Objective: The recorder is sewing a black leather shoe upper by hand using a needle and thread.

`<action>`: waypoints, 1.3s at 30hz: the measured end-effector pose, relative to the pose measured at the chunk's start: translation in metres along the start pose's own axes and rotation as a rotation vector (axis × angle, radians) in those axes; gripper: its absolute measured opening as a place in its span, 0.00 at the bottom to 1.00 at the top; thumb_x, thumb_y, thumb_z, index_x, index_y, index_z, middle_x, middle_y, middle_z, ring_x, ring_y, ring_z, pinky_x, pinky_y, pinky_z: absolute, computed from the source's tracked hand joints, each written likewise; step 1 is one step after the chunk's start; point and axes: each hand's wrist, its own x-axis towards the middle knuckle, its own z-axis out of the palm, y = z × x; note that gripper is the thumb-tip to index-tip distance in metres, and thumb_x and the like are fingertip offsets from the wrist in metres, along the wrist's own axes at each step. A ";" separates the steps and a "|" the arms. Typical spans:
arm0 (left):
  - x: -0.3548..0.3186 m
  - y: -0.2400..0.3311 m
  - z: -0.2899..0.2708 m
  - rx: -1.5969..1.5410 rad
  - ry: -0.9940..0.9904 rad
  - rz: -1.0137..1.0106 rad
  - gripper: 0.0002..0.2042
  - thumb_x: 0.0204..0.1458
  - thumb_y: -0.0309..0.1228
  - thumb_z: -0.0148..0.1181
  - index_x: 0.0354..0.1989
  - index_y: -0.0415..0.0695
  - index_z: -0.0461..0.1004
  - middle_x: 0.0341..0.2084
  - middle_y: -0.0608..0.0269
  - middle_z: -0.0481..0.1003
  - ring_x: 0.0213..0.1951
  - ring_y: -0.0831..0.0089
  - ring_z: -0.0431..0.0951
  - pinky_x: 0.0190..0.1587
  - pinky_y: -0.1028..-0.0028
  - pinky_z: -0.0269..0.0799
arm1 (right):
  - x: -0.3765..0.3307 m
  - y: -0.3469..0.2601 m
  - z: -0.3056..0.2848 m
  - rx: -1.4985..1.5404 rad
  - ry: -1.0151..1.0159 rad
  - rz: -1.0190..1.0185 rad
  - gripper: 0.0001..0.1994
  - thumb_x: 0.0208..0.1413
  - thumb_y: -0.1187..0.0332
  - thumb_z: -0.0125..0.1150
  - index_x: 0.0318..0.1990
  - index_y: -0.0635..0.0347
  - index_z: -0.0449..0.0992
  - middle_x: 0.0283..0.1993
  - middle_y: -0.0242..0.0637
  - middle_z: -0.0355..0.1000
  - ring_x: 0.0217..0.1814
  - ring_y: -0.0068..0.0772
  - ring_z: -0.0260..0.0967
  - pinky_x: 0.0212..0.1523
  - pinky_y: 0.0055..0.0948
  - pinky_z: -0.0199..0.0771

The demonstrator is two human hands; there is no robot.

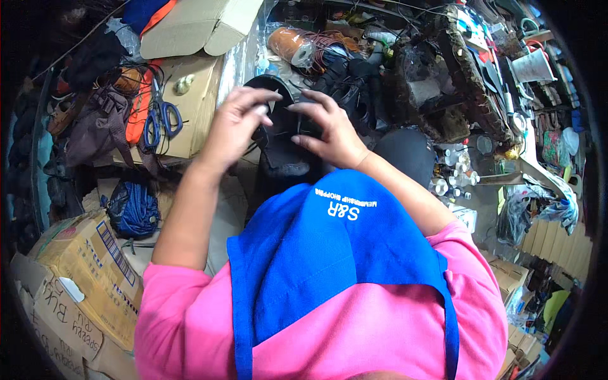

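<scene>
A black piece shaped like a shoe or sandal lies over my lap, with a rounded upper end and a small pale pointed patch near that end. My left hand is at its left edge, slightly blurred. Its thumb and fingers are drawn together in a pinch, but what they hold, if anything, is too small to make out. At the piece's right side is my right hand, thumb and fingers curved and apart, with nothing visible between them. The hands partly cover the piece's sides.
Blue-handled scissors lie on cardboard at left, beside an orange strip. An orange thread spool sits ahead among cords. Small bottles stand at right. A carton is at lower left. A blue apron covers my lap.
</scene>
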 end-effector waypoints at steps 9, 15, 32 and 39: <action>0.027 -0.019 0.023 0.314 -0.192 -0.102 0.07 0.44 0.24 0.62 0.33 0.41 0.80 0.27 0.63 0.72 0.34 0.72 0.75 0.40 0.74 0.69 | -0.009 0.039 -0.016 0.921 -0.117 0.437 0.18 0.54 0.77 0.55 0.53 0.58 0.66 0.47 0.29 0.69 0.48 0.19 0.64 0.51 0.23 0.65; 0.030 -0.030 0.020 0.331 -0.246 -0.110 0.07 0.43 0.24 0.62 0.32 0.44 0.81 0.27 0.61 0.71 0.34 0.68 0.75 0.40 0.73 0.70 | -0.007 0.042 -0.015 0.952 -0.143 0.423 0.18 0.54 0.77 0.55 0.53 0.58 0.66 0.47 0.29 0.69 0.47 0.19 0.65 0.50 0.23 0.65; 0.029 -0.012 0.024 0.583 -0.235 -0.016 0.07 0.41 0.23 0.61 0.30 0.43 0.80 0.24 0.57 0.69 0.32 0.62 0.74 0.36 0.68 0.69 | -0.006 0.033 -0.021 1.108 -0.082 0.554 0.22 0.55 0.71 0.59 0.58 0.58 0.65 0.46 0.32 0.71 0.41 0.19 0.68 0.46 0.23 0.69; 0.025 -0.014 0.037 0.647 -0.161 0.173 0.06 0.40 0.22 0.61 0.28 0.42 0.78 0.26 0.53 0.70 0.33 0.55 0.73 0.37 0.64 0.70 | -0.007 0.046 0.001 0.788 -0.092 0.431 0.16 0.49 0.71 0.67 0.46 0.65 0.74 0.40 0.31 0.74 0.40 0.19 0.68 0.43 0.22 0.71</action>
